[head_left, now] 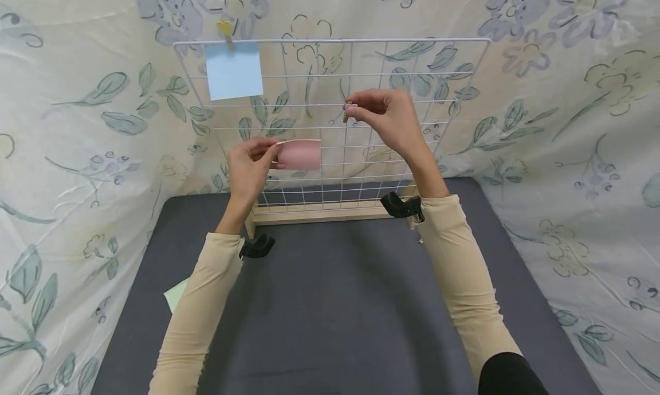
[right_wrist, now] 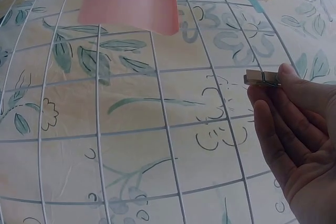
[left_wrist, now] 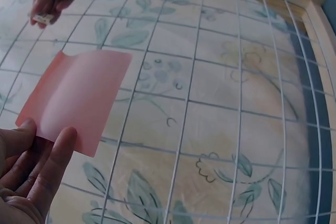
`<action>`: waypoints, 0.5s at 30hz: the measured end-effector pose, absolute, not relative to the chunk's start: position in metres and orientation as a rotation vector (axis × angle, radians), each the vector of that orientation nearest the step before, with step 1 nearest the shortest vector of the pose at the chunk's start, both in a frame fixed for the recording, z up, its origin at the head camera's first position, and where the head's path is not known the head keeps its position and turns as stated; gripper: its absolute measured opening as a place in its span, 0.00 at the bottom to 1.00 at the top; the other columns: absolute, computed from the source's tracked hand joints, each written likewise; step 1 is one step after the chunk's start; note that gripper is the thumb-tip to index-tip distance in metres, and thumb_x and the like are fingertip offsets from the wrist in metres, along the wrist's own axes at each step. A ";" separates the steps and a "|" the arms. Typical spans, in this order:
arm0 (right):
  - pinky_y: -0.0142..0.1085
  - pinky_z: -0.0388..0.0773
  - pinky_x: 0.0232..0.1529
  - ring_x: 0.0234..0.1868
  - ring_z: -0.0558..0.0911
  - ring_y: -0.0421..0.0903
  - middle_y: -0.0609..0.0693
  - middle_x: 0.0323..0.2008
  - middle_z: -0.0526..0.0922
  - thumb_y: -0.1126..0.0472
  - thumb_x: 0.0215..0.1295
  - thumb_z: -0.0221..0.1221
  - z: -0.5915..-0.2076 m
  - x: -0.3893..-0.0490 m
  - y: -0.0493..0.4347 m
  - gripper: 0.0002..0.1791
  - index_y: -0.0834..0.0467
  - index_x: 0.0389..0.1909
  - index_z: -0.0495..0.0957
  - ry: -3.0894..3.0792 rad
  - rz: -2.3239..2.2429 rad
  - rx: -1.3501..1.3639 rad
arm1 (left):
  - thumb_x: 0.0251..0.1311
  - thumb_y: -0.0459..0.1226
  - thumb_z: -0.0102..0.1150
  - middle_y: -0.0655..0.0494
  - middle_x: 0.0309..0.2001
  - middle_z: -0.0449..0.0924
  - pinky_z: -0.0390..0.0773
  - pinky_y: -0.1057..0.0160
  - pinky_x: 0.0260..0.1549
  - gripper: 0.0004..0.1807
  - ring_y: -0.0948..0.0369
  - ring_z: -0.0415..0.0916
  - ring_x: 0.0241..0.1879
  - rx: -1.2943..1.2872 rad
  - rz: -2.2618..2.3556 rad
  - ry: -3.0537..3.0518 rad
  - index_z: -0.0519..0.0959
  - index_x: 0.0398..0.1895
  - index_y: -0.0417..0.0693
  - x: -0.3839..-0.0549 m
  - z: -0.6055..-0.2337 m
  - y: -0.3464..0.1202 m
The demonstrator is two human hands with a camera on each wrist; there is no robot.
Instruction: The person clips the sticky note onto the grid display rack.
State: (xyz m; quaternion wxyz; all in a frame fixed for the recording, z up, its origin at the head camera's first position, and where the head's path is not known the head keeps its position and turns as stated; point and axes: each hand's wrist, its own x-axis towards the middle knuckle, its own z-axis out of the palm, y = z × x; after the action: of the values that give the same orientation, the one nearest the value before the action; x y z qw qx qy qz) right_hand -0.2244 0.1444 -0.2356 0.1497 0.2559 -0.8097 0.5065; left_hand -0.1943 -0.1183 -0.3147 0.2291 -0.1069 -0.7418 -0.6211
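My left hand (head_left: pixel 248 167) pinches a pink paper sheet (head_left: pixel 300 155) by its left edge, in front of the white wire grid (head_left: pixel 345 147). In the left wrist view the pink sheet (left_wrist: pixel 84 98) bends slightly between thumb and fingers. Higher and to the right, my right hand (head_left: pixel 389 117) holds a small wooden clothespin (head_left: pixel 346 117) between thumb and fingertips. The right wrist view shows that clothespin (right_wrist: pixel 262 77) pointing left, apart from the paper. A light blue sheet (head_left: pixel 234 74) hangs at the grid's upper left under a clothespin with a yellow heart (head_left: pixel 225 29).
The grid stands in a wooden base (head_left: pixel 325 212) at the back of the dark grey table (head_left: pixel 330 309). A pale green sheet (head_left: pixel 176 294) lies partly under the left sleeve. A tiny object (head_left: pixel 420 241) lies by the right forearm. Floral cloth (head_left: pixel 93 154) hangs behind.
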 end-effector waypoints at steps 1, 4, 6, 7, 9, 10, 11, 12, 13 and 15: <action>0.28 0.82 0.41 0.35 0.83 0.40 0.55 0.36 0.87 0.61 0.65 0.64 -0.235 -0.225 0.143 0.11 0.63 0.45 0.85 -2.326 1.458 0.735 | 0.64 0.29 0.61 0.33 0.40 0.84 0.87 0.66 0.30 0.10 0.65 0.84 0.27 -0.296 -1.718 -2.035 0.83 0.43 0.28 -0.194 -0.314 -0.118; 0.28 0.81 0.41 0.35 0.84 0.40 0.54 0.36 0.87 0.62 0.65 0.64 -0.233 -0.229 0.142 0.12 0.64 0.46 0.85 -2.317 1.437 0.743 | 0.64 0.29 0.61 0.33 0.40 0.84 0.87 0.67 0.30 0.10 0.66 0.84 0.27 -0.285 -1.721 -2.025 0.82 0.43 0.28 -0.196 -0.309 -0.119; 0.28 0.81 0.42 0.36 0.84 0.39 0.54 0.36 0.87 0.62 0.65 0.64 -0.231 -0.230 0.142 0.12 0.64 0.46 0.85 -2.302 1.431 0.730 | 0.64 0.29 0.61 0.33 0.40 0.83 0.87 0.67 0.31 0.10 0.66 0.84 0.27 -0.276 -1.721 -2.012 0.82 0.43 0.28 -0.198 -0.304 -0.118; 0.28 0.81 0.42 0.37 0.84 0.40 0.53 0.36 0.87 0.62 0.65 0.64 -0.230 -0.230 0.142 0.12 0.63 0.46 0.85 -2.297 1.431 0.719 | 0.64 0.29 0.61 0.33 0.40 0.83 0.87 0.67 0.31 0.10 0.65 0.84 0.28 -0.279 -1.730 -2.000 0.82 0.42 0.28 -0.199 -0.301 -0.118; 0.28 0.81 0.44 0.38 0.84 0.40 0.53 0.37 0.87 0.62 0.65 0.64 -0.226 -0.231 0.143 0.12 0.64 0.46 0.85 -2.285 1.431 0.696 | 0.64 0.29 0.61 0.32 0.40 0.83 0.87 0.66 0.31 0.10 0.64 0.84 0.28 -0.297 -1.743 -1.980 0.82 0.42 0.27 -0.201 -0.295 -0.118; 0.29 0.82 0.45 0.38 0.84 0.41 0.53 0.37 0.87 0.62 0.65 0.64 -0.224 -0.231 0.144 0.12 0.64 0.46 0.85 -2.283 1.446 0.676 | 0.64 0.29 0.61 0.32 0.40 0.83 0.87 0.66 0.31 0.10 0.64 0.85 0.28 -0.306 -1.749 -1.972 0.82 0.42 0.27 -0.201 -0.292 -0.118; 0.29 0.82 0.47 0.39 0.84 0.40 0.53 0.38 0.87 0.62 0.65 0.65 -0.222 -0.231 0.144 0.12 0.63 0.47 0.85 -2.283 1.451 0.658 | 0.64 0.29 0.61 0.32 0.40 0.83 0.87 0.65 0.31 0.10 0.64 0.84 0.29 -0.321 -1.748 -1.966 0.82 0.42 0.27 -0.202 -0.289 -0.117; 0.29 0.82 0.48 0.39 0.84 0.40 0.53 0.38 0.87 0.62 0.64 0.65 -0.220 -0.231 0.144 0.13 0.63 0.47 0.85 -2.282 1.456 0.649 | 0.64 0.28 0.61 0.32 0.40 0.83 0.88 0.65 0.31 0.10 0.64 0.85 0.29 -0.344 -1.752 -1.952 0.82 0.42 0.26 -0.203 -0.287 -0.117; 0.30 0.82 0.48 0.39 0.84 0.40 0.53 0.38 0.87 0.62 0.64 0.65 -0.218 -0.231 0.144 0.13 0.63 0.47 0.85 -2.278 1.458 0.647 | 0.63 0.28 0.61 0.33 0.40 0.83 0.88 0.64 0.31 0.10 0.64 0.85 0.29 -0.366 -1.742 -1.945 0.82 0.42 0.26 -0.203 -0.284 -0.116; 0.29 0.81 0.48 0.39 0.83 0.39 0.51 0.38 0.87 0.61 0.64 0.65 -0.213 -0.232 0.144 0.13 0.63 0.47 0.85 -2.270 1.465 0.638 | 0.63 0.28 0.61 0.34 0.39 0.84 0.88 0.64 0.30 0.10 0.64 0.84 0.28 -0.402 -1.717 -1.932 0.82 0.42 0.27 -0.203 -0.279 -0.115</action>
State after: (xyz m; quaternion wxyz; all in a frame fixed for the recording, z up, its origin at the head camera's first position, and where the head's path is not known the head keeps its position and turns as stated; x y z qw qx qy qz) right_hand -0.2316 0.1436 -0.2132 0.1817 0.2261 -0.8042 0.5188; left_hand -0.2034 -0.1145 -0.2790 0.2598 -0.1485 -0.7133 -0.6337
